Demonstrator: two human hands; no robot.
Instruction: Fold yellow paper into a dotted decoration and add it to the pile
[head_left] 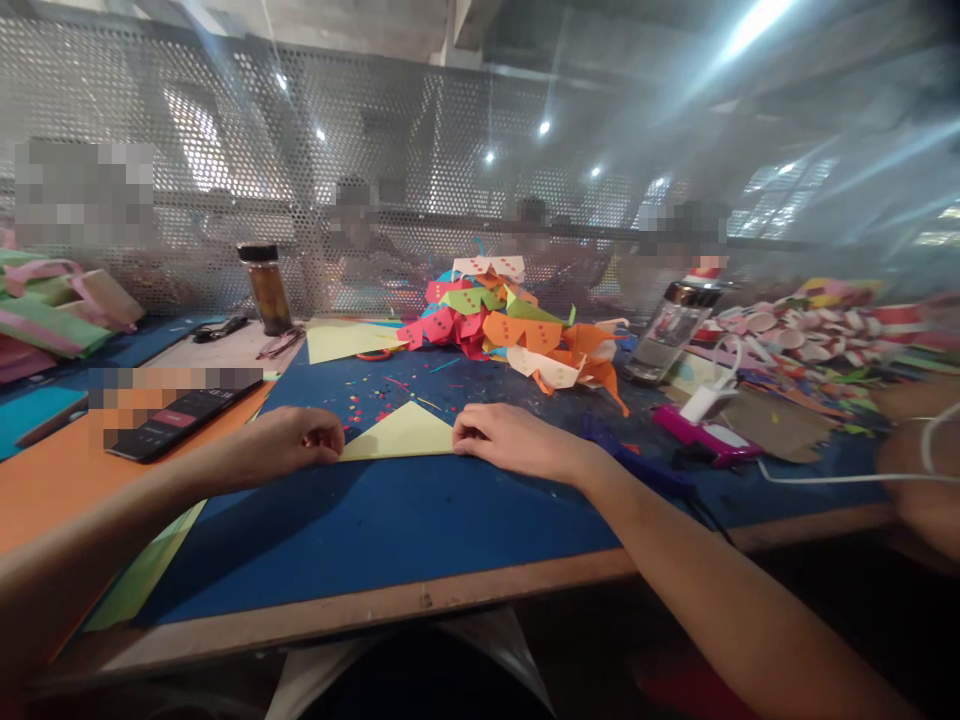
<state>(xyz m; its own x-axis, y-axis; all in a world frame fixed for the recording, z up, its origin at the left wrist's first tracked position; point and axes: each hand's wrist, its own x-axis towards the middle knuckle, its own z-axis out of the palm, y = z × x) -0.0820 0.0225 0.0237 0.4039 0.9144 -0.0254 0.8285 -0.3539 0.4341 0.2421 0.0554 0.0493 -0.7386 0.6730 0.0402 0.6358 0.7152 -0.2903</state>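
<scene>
A pale yellow sheet of paper, folded into a triangle, lies flat on the blue table top with its peak pointing away from me. My left hand has its fingers curled and pressed at the triangle's left corner. At the right corner, my right hand closes its fingers on the paper in the same way. The fingertips partly hide both corners. Small coloured paper scraps are scattered just beyond the fold.
Cut paper shapes are heaped at the back centre. A dark-capped jar and phone are on the left; a clear bottle, magenta power strip and cup pile on the right. Another person's arm shows far right.
</scene>
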